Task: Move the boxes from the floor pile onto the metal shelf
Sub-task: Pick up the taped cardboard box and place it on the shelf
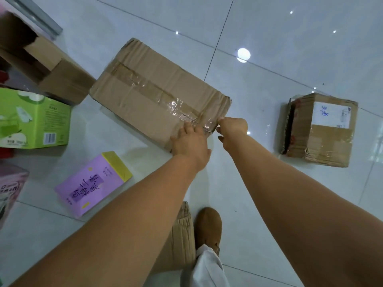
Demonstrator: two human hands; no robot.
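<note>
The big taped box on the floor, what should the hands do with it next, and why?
Probably slide both hands down around the near corner to grip it, then lift. The left hand lies flat on top of the big taped box, and the right hand only touches its edge, so neither seems to hold it yet. The box rests flat on the tiled floor.

The white label (pixel 331 116) on the smaller cardboard box (pixel 323 133) carries two handwritten blue Chinese characters; the first reads "王", the second is unclear, and the print beside them is too small to read. The purple box (pixel 91 185) bears large dark Chinese characters, "三" among them. The green box (pixel 35 119) shows a barcode (pixel 50 138) and illegible fine print.
</note>
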